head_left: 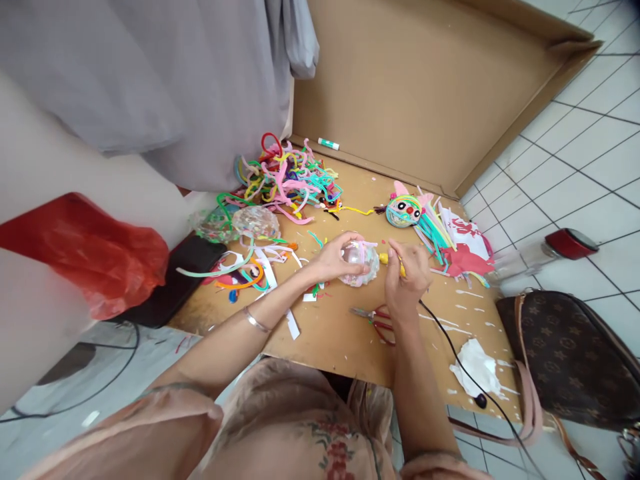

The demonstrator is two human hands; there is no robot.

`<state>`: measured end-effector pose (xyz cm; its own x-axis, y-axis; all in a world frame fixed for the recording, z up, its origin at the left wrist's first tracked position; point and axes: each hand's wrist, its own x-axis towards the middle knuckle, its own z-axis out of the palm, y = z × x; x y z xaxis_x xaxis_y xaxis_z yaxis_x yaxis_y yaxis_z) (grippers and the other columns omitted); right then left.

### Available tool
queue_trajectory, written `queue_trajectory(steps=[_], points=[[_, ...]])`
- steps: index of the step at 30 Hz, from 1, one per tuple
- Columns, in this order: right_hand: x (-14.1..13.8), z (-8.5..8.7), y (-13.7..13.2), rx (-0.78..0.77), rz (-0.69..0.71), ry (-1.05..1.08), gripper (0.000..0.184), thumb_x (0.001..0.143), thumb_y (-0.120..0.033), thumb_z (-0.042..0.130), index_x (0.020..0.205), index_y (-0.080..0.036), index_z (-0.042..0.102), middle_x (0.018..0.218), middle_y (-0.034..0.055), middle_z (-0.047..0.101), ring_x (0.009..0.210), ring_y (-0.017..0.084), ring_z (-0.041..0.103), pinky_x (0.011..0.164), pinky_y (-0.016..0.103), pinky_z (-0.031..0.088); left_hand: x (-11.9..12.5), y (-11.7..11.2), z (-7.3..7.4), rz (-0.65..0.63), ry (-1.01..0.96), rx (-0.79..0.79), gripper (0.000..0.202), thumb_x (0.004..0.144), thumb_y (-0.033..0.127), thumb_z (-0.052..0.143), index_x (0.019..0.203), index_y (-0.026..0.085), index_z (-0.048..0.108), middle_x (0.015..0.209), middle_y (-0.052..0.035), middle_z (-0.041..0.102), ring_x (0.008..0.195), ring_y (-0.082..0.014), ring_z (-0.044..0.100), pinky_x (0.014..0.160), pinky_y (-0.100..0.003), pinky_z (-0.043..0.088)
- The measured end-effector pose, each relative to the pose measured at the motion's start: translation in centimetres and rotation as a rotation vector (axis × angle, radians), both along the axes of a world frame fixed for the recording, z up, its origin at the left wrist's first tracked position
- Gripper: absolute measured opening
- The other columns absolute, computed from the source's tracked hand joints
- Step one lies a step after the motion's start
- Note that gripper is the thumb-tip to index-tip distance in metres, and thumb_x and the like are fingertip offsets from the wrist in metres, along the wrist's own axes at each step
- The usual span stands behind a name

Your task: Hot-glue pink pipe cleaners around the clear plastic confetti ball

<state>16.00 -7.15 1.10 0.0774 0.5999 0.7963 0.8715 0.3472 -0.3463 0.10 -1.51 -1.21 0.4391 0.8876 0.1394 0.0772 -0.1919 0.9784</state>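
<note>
Ball sits inside the left grip.

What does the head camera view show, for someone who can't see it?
A left hand holds a clear ball while the right hand grips a yellow tool beside it. Scissors lie on the table, with colourful strands piled beyond.
</note>
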Motion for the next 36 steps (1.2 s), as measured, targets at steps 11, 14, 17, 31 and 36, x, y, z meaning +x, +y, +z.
queue_trajectory(steps=[11,14,17,31,36], points=[[-0.3,0.1,0.4,0.021,0.075,-0.152,0.02,0.094,-0.026,0.052,0.085,-0.02,0.069,0.078,0.0038,0.066,0.078,0.016,0.057,0.075,0.031,0.04,0.0,0.1,0.0,0.004,0.005,0.011,0.064,0.059,0.034,0.08,0.115,0.017,0.054,0.095,-0.0005,0.06,0.078,-0.0122,0.054,0.07,-0.022,0.045],[-0.1,-0.7,0.4,-0.002,0.126,-0.034,0.017,0.093,-0.026,0.054,0.086,-0.021,0.068,0.079,0.0033,0.066,0.078,0.016,0.06,0.074,0.031,0.044,-0.1,0.1,0.1,0.004,0.003,0.003,0.062,0.059,0.034,0.079,0.114,0.018,0.054,0.095,-0.0002,0.06,0.081,-0.0129,0.055,0.07,-0.022,0.045],[0.0,-1.4,0.2,-0.038,0.178,0.081,0.016,0.092,-0.028,0.056,0.085,-0.021,0.068,0.078,0.0026,0.065,0.076,0.016,0.061,0.071,0.031,0.046,-0.2,0.1,0.3,0.009,0.019,-0.005,0.062,0.058,0.033,0.079,0.113,0.017,0.055,0.094,-0.0003,0.06,0.082,-0.0135,0.055,0.072,-0.022,0.045],[-0.6,-2.0,-0.1,-0.004,0.197,-0.028,0.014,0.093,-0.022,0.055,0.084,-0.02,0.066,0.078,0.0039,0.065,0.076,0.017,0.059,0.073,0.033,0.045,-0.1,0.4,-0.1,0.015,-0.021,-0.022,0.064,0.056,0.032,0.08,0.112,0.016,0.055,0.095,-0.0004,0.058,0.076,-0.0107,0.05,0.07,-0.021,0.042],[-0.7,-2.0,-0.2,-0.013,0.198,-0.012,0.015,0.093,-0.022,0.053,0.083,-0.021,0.064,0.078,0.004,0.065,0.076,0.017,0.058,0.073,0.033,0.044,-0.1,0.4,-0.2,0.0,-0.051,-0.021,0.064,0.056,0.033,0.081,0.112,0.016,0.055,0.095,-0.0003,0.057,0.076,-0.0101,0.048,0.07,-0.021,0.041]])
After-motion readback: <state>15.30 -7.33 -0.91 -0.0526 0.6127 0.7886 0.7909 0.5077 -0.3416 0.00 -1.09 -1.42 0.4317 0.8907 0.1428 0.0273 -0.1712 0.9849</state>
